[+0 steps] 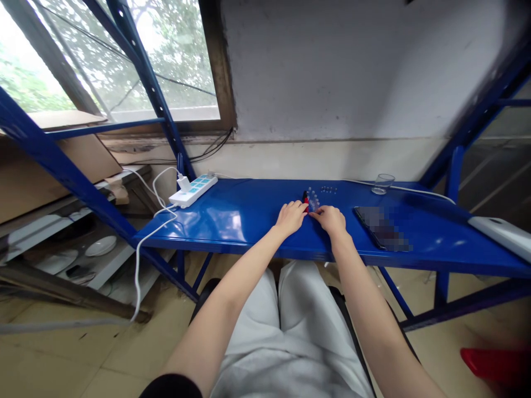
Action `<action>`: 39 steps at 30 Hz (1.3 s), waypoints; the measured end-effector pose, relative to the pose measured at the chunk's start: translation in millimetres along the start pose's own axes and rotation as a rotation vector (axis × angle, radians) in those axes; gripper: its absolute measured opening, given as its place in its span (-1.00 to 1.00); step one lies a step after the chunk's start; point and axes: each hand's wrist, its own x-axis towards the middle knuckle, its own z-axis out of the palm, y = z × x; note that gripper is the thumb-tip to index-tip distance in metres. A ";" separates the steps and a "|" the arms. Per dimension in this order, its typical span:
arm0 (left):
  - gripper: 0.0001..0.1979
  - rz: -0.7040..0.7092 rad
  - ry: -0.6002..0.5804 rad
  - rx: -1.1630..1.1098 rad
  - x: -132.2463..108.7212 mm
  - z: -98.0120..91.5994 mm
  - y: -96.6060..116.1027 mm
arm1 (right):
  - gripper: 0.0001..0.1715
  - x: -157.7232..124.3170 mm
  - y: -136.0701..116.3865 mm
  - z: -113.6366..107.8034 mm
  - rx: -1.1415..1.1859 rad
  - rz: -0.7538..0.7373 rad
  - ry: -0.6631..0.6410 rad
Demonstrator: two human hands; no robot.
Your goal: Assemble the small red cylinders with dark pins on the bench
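Note:
On the blue table, my left hand has its fingers closed round a small red and black object. Just to the right, my right hand is closed in a pinch beside it; what its fingertips hold is too small to make out. A cluster of small clear pieces lies right behind the fingertips, against the red and black object. Behind my right hand, several tiny dark-and-clear pieces are laid out in rows.
A phone lies right of my right hand. Behind it stands a clear glass. A white power strip with cables is at the table's left end; a white device is at the right edge. Blue posts flank the table.

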 end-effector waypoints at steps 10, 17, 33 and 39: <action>-0.82 -0.215 0.317 -0.352 -8.7 -3.9 -12.9 | -0.67 0.2 -1.4 0.4 -0.005 0.025 -0.014; -0.84 -0.296 0.456 -0.540 -10.4 -9.2 -17.4 | -0.72 -4.9 -12.9 0.4 -0.055 -0.122 -0.009; -0.82 -0.184 0.434 -0.507 -13.3 -12.8 -13.0 | -0.77 -13.4 -30.8 -0.9 -0.218 -0.297 -0.024; -0.78 -0.096 0.407 -0.394 -17.2 -18.2 -5.3 | -0.76 -14.7 -32.5 -0.3 -0.230 -0.308 -0.014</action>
